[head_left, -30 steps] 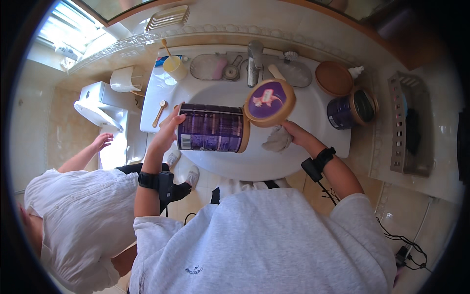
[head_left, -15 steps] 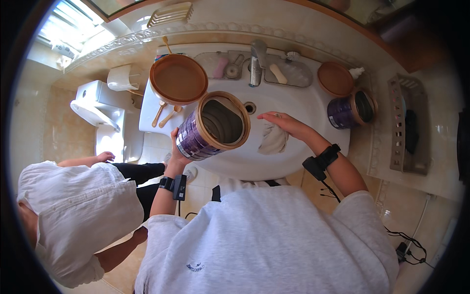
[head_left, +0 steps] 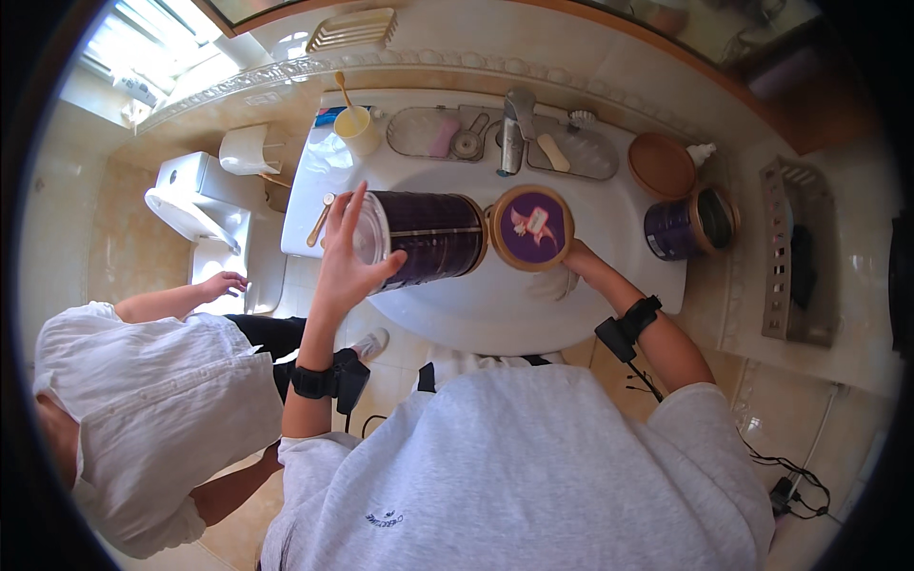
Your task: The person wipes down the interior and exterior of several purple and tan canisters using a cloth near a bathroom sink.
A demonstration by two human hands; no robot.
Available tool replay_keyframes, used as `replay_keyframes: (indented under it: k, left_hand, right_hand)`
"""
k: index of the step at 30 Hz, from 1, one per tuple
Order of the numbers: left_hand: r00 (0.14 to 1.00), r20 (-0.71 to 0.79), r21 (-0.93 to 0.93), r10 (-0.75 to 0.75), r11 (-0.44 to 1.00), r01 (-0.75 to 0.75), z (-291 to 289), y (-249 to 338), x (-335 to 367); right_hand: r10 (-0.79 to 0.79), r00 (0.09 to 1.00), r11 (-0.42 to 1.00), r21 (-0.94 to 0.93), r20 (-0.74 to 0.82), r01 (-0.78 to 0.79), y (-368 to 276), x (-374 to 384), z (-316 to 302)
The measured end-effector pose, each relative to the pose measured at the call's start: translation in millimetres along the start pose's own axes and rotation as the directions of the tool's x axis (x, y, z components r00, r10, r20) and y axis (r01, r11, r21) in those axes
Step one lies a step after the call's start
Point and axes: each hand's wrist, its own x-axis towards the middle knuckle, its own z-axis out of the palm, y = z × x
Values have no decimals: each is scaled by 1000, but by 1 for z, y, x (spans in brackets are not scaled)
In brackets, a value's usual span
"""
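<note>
My left hand point(head_left: 354, 252) spreads its fingers over the silvery bottom end of a purple tin can point(head_left: 433, 233), tipped on its side above the washbasin. The can's mouth points right, away from view. Beside the mouth its round lid point(head_left: 533, 228) lies swung open, gold-rimmed, its purple top with a pink picture facing up. My right hand point(head_left: 588, 266) is at the lid's right edge, its fingertips hidden behind it. A pale cloth point(head_left: 552, 285) is bunched in that hand, partly covered by the lid. Near my left fingers lies a small brown spoon point(head_left: 322, 219) on the basin edge.
A second purple can point(head_left: 671, 228) with a brown lid point(head_left: 661, 165) stands at the right. The tap point(head_left: 514, 133), soap point(head_left: 552, 152), a yellow cup point(head_left: 357, 133) and a grey basket point(head_left: 779, 257) line the back and side. Another person point(head_left: 162, 400) is at my left.
My left hand has tipped the can onto its side, mouth turned right. The lid has swung from left of the can to its right, purple side up. My right hand has shifted slightly right.
</note>
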Motion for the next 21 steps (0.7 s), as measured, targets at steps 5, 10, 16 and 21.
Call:
replay_keyframes:
  k: [5,10,16,21]
  left_hand:
    - [996,50,214,69,974,-78,11,18,7]
    - [999,15,52,41,998,-42,9,3,20]
    - [998,35,98,49,994,-52,2,12,4]
    - [998,49,86,36,995,-40,15,-7,16]
  right_hand:
    - [-239,971,948,-215,-2,233,24,8,7]
    - [24,997,997,68,-71,-19,32,9,-1]
    - [-77,974,993,70,-214,94,27,-6,10]
    - [-80,979,988,113,-190,103,38,20,1]
